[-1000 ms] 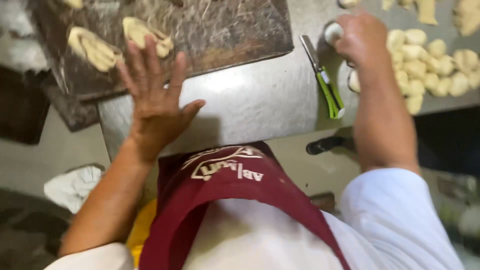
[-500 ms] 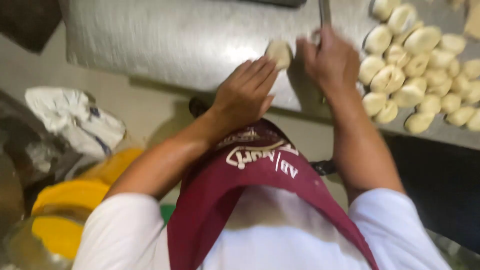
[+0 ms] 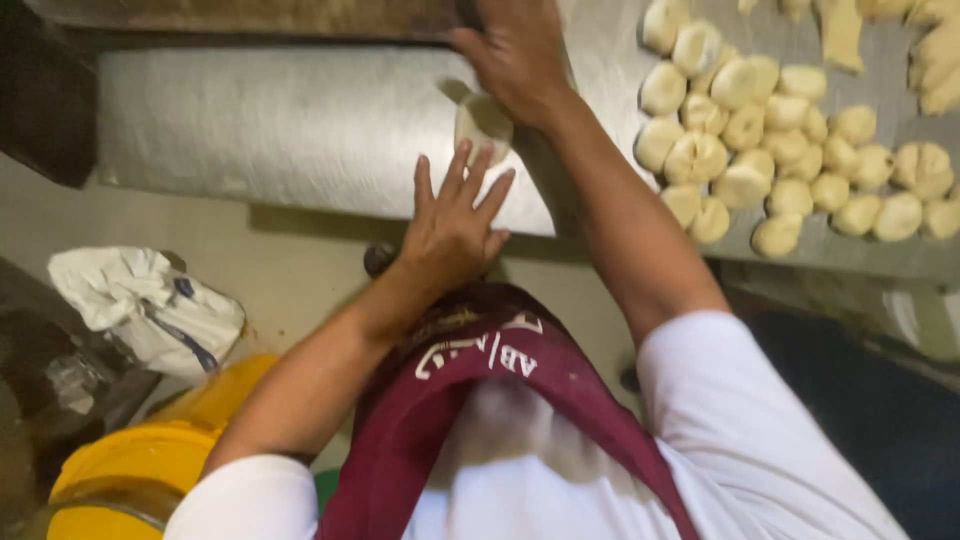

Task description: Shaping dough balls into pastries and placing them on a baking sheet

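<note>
Now a piece of dough [image 3: 483, 122] is touched by the flat, open left hand [image 3: 455, 222] and pressed under the spread right hand [image 3: 518, 55] on the steel table [image 3: 280, 120], near dough balls [image 3: 790, 150].

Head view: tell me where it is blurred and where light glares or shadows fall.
Head view: the white shirt under the apron is smeared by motion blur; the steel table shows soft glare; the right hand casts a shadow beside the dough piece; the left hand and dough balls are fairly sharp.
</note>
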